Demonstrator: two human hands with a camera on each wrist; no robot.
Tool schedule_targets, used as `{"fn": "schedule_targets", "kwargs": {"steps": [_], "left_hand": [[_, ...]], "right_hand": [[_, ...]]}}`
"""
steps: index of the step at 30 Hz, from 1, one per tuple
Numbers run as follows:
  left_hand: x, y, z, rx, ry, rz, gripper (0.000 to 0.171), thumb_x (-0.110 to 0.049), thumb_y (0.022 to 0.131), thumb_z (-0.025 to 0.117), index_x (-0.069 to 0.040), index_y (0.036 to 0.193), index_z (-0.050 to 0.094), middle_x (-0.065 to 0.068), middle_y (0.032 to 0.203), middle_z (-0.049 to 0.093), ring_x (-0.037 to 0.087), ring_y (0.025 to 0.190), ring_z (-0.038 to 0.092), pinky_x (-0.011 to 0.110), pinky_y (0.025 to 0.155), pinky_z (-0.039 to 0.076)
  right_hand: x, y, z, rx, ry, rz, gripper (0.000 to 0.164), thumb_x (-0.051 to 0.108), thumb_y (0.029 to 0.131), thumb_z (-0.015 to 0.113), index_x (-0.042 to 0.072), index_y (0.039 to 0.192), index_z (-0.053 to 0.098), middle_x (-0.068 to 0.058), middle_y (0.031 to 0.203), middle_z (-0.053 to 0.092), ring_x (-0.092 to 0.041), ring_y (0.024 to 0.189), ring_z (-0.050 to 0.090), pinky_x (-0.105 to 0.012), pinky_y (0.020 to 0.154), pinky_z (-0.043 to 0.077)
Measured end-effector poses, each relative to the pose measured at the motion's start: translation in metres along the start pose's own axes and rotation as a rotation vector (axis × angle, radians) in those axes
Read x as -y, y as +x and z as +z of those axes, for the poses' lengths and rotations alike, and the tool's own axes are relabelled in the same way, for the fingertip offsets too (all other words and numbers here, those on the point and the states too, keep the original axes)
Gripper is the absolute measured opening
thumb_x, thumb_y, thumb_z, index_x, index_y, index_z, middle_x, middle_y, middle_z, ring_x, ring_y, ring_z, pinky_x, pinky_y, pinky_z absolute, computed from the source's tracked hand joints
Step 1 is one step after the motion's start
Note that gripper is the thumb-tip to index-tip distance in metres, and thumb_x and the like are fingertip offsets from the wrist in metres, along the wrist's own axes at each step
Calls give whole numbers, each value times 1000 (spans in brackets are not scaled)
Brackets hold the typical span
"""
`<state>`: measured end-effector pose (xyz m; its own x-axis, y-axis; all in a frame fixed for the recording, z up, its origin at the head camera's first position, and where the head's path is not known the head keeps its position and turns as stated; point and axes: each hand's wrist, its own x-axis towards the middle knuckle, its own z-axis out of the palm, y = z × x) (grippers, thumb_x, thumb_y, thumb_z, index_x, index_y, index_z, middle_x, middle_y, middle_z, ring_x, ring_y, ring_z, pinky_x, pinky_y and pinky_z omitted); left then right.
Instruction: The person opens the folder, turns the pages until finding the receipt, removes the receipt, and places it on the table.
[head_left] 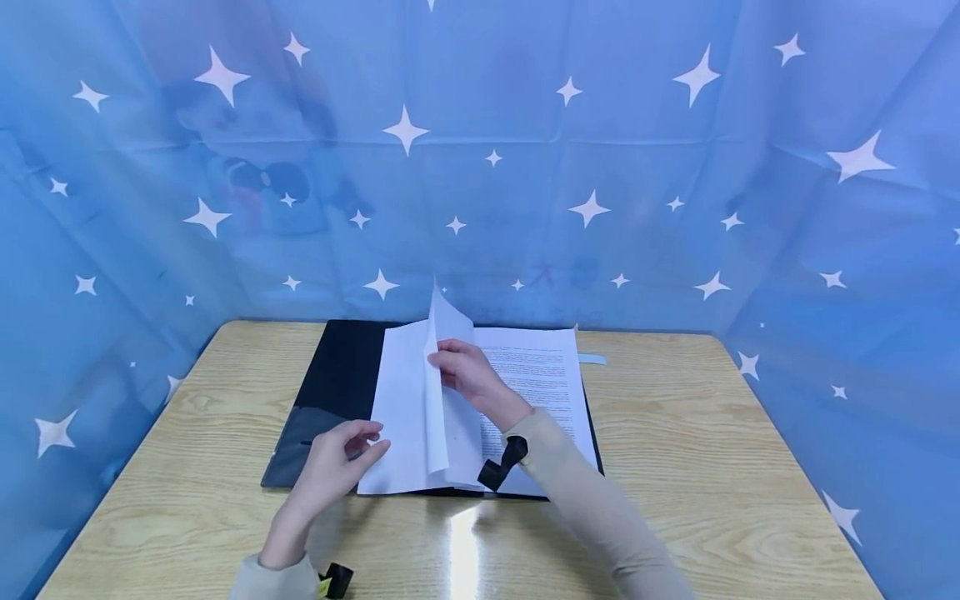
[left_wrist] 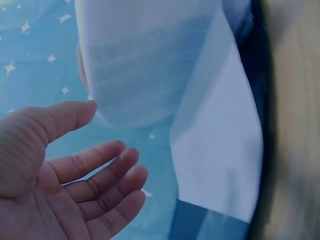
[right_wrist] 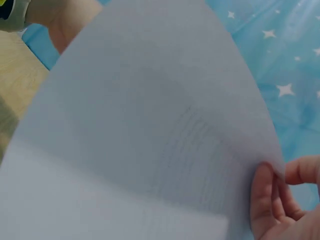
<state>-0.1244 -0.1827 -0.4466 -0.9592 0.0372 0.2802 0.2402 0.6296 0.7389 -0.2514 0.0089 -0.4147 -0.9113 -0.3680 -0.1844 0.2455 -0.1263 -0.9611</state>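
My right hand (head_left: 471, 375) pinches the edge of a raised sheet of paper (head_left: 437, 400), thumb on one side and fingers on the other. In the right wrist view that sheet (right_wrist: 125, 125) bows wide, with faint print showing through. Under it lies an open black folder (head_left: 352, 367) with white pages, a blank one (head_left: 397, 417) on the left and a printed one (head_left: 536, 375) on the right. My left hand (head_left: 337, 462) hovers by the left page's lower edge, fingers loosely bent and holding nothing. The left wrist view shows its palm and fingers (left_wrist: 107, 187) apart from the sheet.
The folder rests on a wooden table (head_left: 697, 467). A pale blue tab (head_left: 592, 359) sticks out past the right page. Behind the table hangs a blue curtain (head_left: 510, 208) with white stars. A black wrist camera (head_left: 504, 464) sits on the right wrist.
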Motion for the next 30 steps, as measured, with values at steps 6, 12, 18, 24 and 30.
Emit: {"fn": "schedule_targets", "kwargs": {"steps": [6,12,18,24,30], "left_hand": [[-19,3,2,-50,-51,22,15,-5,80,72,-2,94,69,2,84,67,13,73,62,28,67,53],[-33,3,7,-76,-84,17,18,-7,77,74,-1,93,68,6,83,67,12,69,59,32,65,54],[-39,2,12,-82,-83,-31,27,-15,75,78,-1,95,65,8,85,66,13,69,61,32,64,54],[-41,1,15,-105,-43,-28,31,-14,70,81,-2,89,58,8,82,60,16,66,60,27,60,52],[-42,1,16,-117,-2,-5,33,-6,65,81,-1,85,54,9,80,56,15,64,57,27,58,51]], "right_hand": [[-4,3,9,-25,10,11,24,6,88,57,-5,109,55,-15,103,60,-14,74,57,-25,68,49],[-9,6,18,-46,19,7,23,2,85,56,-8,106,56,-6,86,60,-13,69,57,-24,64,49],[-14,9,24,-67,32,24,21,0,84,56,-7,104,57,-5,83,58,-12,65,55,-22,61,48],[-16,10,29,-86,12,21,22,2,85,58,-7,105,58,-6,88,58,-13,69,55,-22,64,49],[-17,11,34,-101,25,1,22,0,84,57,-8,104,57,-5,85,57,-12,69,55,-22,64,49]]}}
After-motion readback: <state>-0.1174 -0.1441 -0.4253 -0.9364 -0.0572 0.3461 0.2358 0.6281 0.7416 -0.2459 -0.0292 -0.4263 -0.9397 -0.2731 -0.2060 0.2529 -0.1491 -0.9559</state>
